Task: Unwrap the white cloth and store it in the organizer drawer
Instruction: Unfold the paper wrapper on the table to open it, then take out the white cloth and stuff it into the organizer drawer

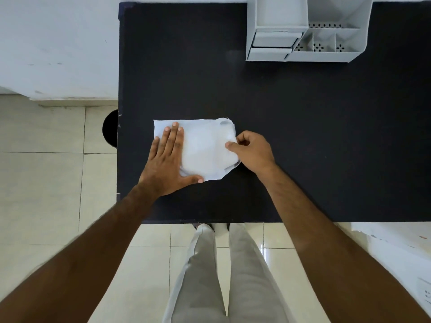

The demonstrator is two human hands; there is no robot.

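Head view: left hand point(166, 159) lies flat, fingers spread, pinning the white cloth point(205, 150) to the black table point(303, 136). Right hand point(253, 151) pinches its right edge, likely to peel a fold open; organizer drawer point(271, 44) sits well apart.

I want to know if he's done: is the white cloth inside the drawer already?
No, the white cloth lies on the black table, under the left hand, far from the organizer.
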